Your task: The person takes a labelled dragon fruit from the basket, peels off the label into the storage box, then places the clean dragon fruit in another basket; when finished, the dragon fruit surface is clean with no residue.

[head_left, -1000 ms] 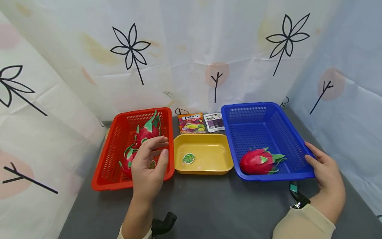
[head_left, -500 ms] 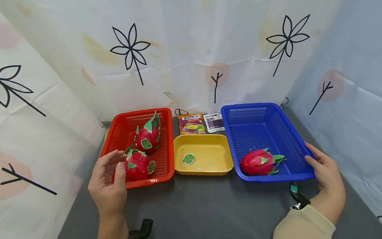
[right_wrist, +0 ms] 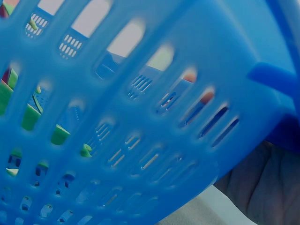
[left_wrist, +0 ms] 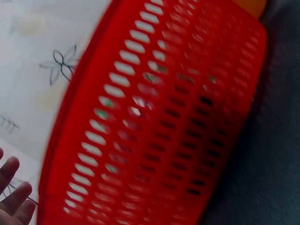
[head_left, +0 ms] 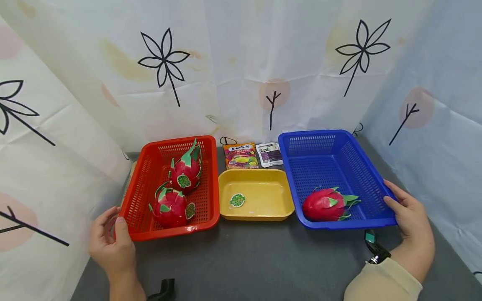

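Note:
A red basket (head_left: 206,209) on the left contains two dragon fruits, one upper (head_left: 185,172) and one lower (head_left: 171,209), each with a green sticker. My left hand (head_left: 114,244) is at its front-left corner, fingers loosely bent along the outside. In the left wrist view, the fingertips (left_wrist: 18,197) show a small gap from the red basket's rim (left_wrist: 70,117). On the right, a blue basket (head_left: 316,167) carries one dragon fruit (head_left: 325,205). My right hand (head_left: 412,221) grips its right rim near the front corner, thumb over the edge; the right wrist view shows part of the palm (right_wrist: 262,183) beside its wall.
A yellow tray (head_left: 263,196) with a round green sticker (head_left: 237,200) sits between the baskets. Behind it lie an orange candy packet (head_left: 242,156) and a white-and-purple packet (head_left: 269,154). Printed cloth (head_left: 233,62) surrounds the grey table (head_left: 263,259).
My left hand has moved left and down from over the red basket to its front-left corner, uncovering the dragon fruits. My right hand has stayed on the blue basket.

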Demonstrator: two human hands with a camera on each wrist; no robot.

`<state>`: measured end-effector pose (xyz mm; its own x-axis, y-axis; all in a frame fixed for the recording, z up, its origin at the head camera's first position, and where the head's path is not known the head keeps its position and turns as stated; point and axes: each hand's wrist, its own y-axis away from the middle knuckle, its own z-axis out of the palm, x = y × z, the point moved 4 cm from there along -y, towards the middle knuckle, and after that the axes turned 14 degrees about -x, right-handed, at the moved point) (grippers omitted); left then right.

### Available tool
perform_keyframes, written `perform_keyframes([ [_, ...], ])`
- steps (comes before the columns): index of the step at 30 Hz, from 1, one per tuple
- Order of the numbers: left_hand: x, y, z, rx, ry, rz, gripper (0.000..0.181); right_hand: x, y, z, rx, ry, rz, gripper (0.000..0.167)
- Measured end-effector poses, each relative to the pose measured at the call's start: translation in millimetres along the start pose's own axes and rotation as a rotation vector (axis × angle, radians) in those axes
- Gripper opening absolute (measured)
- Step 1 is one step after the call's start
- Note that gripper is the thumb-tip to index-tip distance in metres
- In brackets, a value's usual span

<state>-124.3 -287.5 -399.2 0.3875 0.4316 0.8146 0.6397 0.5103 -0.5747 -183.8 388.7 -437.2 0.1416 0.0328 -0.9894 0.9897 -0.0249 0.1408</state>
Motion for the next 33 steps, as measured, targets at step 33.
perform_keyframes([
  [33,-76.6,9.9,-9.8,-0.021,0.134,-0.426,0.038,-40.3,17.9,15.3,0.081,0.561,0.015,0.062],
])
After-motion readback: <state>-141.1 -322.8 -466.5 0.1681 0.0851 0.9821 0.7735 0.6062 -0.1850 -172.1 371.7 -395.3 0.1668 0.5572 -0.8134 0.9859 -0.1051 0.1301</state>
